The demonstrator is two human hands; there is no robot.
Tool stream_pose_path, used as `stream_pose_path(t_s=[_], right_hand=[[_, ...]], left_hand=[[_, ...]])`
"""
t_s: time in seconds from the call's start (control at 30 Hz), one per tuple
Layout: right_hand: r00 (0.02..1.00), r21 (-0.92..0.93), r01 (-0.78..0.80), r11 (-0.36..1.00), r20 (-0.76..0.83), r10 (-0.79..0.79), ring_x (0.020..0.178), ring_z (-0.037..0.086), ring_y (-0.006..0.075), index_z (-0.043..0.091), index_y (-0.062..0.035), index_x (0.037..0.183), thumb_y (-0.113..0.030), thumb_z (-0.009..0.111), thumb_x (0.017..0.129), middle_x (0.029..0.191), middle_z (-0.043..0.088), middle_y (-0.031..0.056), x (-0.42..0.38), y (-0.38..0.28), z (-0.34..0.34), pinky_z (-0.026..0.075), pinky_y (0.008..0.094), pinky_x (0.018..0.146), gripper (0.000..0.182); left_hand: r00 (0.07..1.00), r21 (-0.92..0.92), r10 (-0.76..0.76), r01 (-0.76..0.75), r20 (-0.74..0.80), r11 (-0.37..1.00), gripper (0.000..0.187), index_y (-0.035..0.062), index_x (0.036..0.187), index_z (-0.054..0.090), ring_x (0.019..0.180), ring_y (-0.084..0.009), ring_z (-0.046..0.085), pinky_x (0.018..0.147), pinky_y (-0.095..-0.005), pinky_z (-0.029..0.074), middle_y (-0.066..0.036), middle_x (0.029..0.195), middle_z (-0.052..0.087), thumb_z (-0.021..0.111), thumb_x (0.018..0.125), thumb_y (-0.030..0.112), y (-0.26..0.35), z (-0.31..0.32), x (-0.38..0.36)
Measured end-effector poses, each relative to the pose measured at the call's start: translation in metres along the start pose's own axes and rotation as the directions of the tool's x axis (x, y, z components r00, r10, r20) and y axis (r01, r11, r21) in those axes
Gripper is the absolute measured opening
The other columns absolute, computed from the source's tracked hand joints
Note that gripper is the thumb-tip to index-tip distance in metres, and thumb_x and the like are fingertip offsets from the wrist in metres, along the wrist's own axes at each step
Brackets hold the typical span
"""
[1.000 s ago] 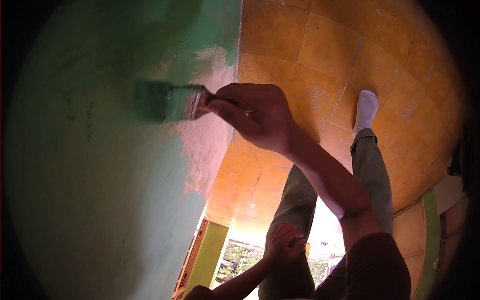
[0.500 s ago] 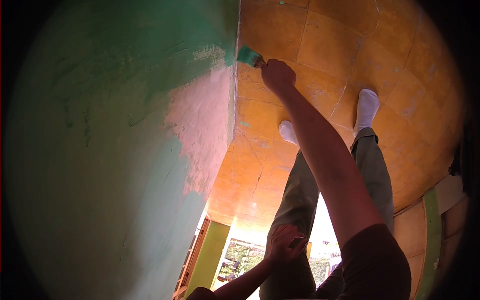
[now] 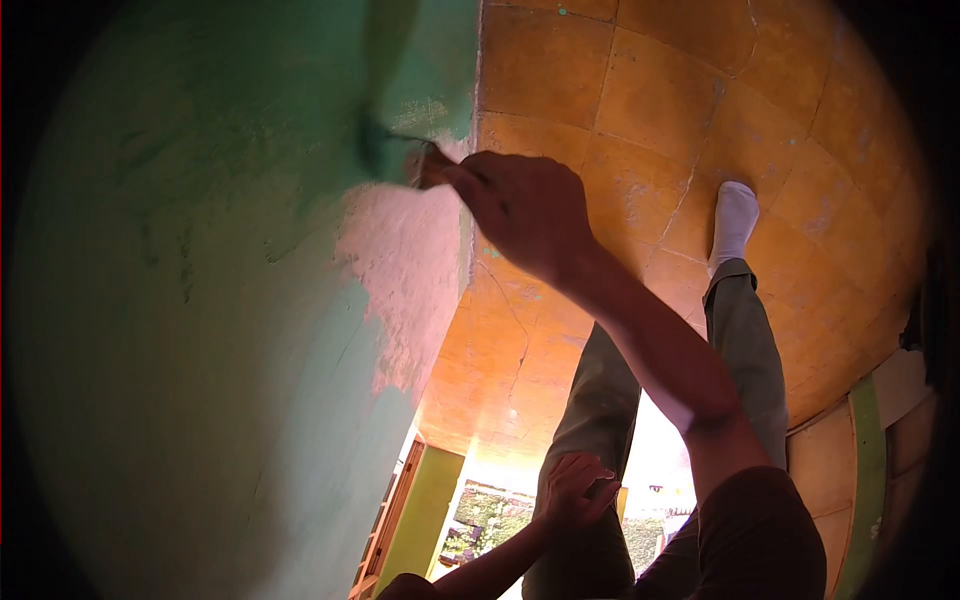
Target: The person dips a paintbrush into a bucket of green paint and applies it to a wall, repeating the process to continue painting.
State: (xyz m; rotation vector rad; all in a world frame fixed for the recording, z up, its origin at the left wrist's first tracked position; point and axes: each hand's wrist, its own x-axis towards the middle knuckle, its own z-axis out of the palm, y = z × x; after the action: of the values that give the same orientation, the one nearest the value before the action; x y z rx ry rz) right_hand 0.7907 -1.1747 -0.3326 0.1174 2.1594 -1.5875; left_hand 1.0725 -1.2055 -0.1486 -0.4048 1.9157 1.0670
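While no brand, label or writing can be read anywhere in the view, the hands show plainly. The right hand (image 3: 527,212) is closed in a grip around the handle of a paintbrush (image 3: 400,150), fingers wrapped tight. The brush's bristles are blurred and lie against the green-painted wall (image 3: 200,300), at the upper edge of the bare pink patch (image 3: 405,270) where no green paint covers the plaster. That patch sits beside the wall's corner, where the wall meets the orange tiled floor (image 3: 650,100). The left hand (image 3: 572,490) rests on the thigh of the person's olive trousers (image 3: 600,420), fingers loosely curled and holding nothing. A white-socked foot (image 3: 733,218) stands on the tiles, well away from the pink patch.
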Motion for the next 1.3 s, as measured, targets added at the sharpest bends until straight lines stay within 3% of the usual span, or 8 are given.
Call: stream_pose_path(t_s=[0.17, 0.37, 0.6, 0.77, 0.93, 1.03, 1.23, 1.3], right_hand=[[0.954, 0.426, 0.296, 0.855, -0.082, -0.289, 0.055, 0.059, 0.0200, 0.070, -0.0069, 0.093, -0.023, 0.060, 0.093, 0.071, 0.066, 0.0105, 0.004, -0.008, -0.004, 0.046, 0.0302, 0.053, 0.019], [0.974, 0.002, -0.174, 0.985, 0.150, 0.172, 0.077, 0.066, 0.0285, 0.070, -0.0161, 0.097, -0.049, 0.047, 0.094, 0.079, 0.068, 0.0084, 0.054, 0.104, 0.039, 0.051, 0.0422, 0.068, 0.040], [0.827, -0.412, -0.483, 0.773, 0.076, 0.558, 0.081, 0.068, 0.0282, 0.070, -0.0142, 0.097, -0.036, 0.041, 0.098, 0.086, 0.069, 0.0112, 0.070, 0.124, 0.047, 0.052, 0.0429, 0.068, 0.036], [0.933, -0.346, -0.265, 0.900, 0.143, 0.330, 0.074, 0.066, 0.0337, 0.068, -0.0088, 0.083, -0.044, 0.040, 0.098, 0.073, 0.067, 0.0139, 0.051, 0.038, 0.013, 0.050, 0.0468, 0.065, 0.047], [0.984, 0.254, 0.172, 0.952, 0.001, -0.178, 0.058, 0.061, 0.0252, 0.071, -0.0115, 0.096, -0.030, 0.060, 0.092, 0.069, 0.064, 0.0114, 0.002, 0.009, -0.008, 0.047, 0.0347, 0.056, 0.022], [0.985, 0.334, 0.147, 0.931, 0.032, -0.167, 0.056, 0.059, 0.0231, 0.071, -0.0111, 0.096, -0.031, 0.058, 0.093, 0.068, 0.063, 0.0107, 0.011, 0.026, 0.013, 0.047, 0.0334, 0.056, 0.024], [0.961, 0.082, -0.230, 0.970, 0.175, 0.213, 0.065, 0.062, 0.0239, 0.071, -0.0117, 0.097, -0.045, 0.052, 0.095, 0.067, 0.064, 0.0100, 0.053, 0.114, 0.042, 0.047, 0.0368, 0.061, 0.039], [0.860, -0.253, -0.423, 0.870, 0.188, 0.474, 0.081, 0.067, 0.0293, 0.070, -0.0097, 0.096, -0.041, 0.050, 0.094, 0.086, 0.069, 0.0108, 0.061, 0.126, 0.037, 0.051, 0.0429, 0.071, 0.038]], left_hand=[[1.000, 0.003, -0.006, 0.006, 0.000, 1.000, 0.020, 0.0052, 0.081, 0.065, 0.090, -0.0322, 0.061, 0.079, -0.0410, 0.047, -0.015, 0.090, 0.063, 0.078, 0.068, 0.013, -0.001, 0.000, -0.001], [1.000, 0.023, 0.016, -0.016, -0.007, 1.000, 0.020, 0.0056, 0.082, 0.066, 0.089, -0.0321, 0.062, 0.079, -0.0407, 0.047, -0.014, 0.089, 0.064, 0.078, 0.068, 0.012, 0.001, -0.003, 0.004], [1.000, 0.017, 0.016, -0.015, -0.019, 1.000, 0.021, 0.0056, 0.082, 0.066, 0.088, -0.0320, 0.062, 0.078, -0.0404, 0.047, -0.014, 0.088, 0.064, 0.079, 0.066, 0.011, 0.002, -0.005, 0.006], [0.999, 0.024, 0.036, -0.036, -0.028, 0.999, 0.022, 0.0053, 0.082, 0.066, 0.087, -0.0322, 0.062, 0.078, -0.0403, 0.047, -0.014, 0.088, 0.064, 0.079, 0.066, 0.010, 0.005, -0.008, 0.008], [1.000, 0.026, 0.021, -0.021, 0.007, 0.999, 0.022, 0.0057, 0.082, 0.066, 0.087, -0.0319, 0.062, 0.077, -0.0408, 0.048, -0.014, 0.088, 0.064, 0.079, 0.066, 0.010, 0.010, -0.013, 0.013], [0.999, 0.018, 0.036, -0.036, -0.013, 0.999, 0.021, 0.0058, 0.082, 0.065, 0.086, -0.0316, 0.062, 0.076, -0.0406, 0.047, -0.014, 0.087, 0.063, 0.079, 0.066, 0.010, 0.009, -0.014, 0.014], [0.998, -0.003, 0.048, -0.048, -0.041, 0.999, 0.021, 0.0057, 0.081, 0.065, 0.084, -0.0312, 0.062, 0.075, -0.0403, 0.047, -0.013, 0.086, 0.063, 0.079, 0.065, 0.010, 0.005, -0.011, 0.013], [0.998, -0.001, 0.047, -0.047, -0.037, 0.999, 0.021, 0.0057, 0.081, 0.065, 0.084, -0.0312, 0.062, 0.075, -0.0403, 0.047, -0.013, 0.086, 0.063, 0.079, 0.065, 0.010, 0.003, -0.010, 0.012]])
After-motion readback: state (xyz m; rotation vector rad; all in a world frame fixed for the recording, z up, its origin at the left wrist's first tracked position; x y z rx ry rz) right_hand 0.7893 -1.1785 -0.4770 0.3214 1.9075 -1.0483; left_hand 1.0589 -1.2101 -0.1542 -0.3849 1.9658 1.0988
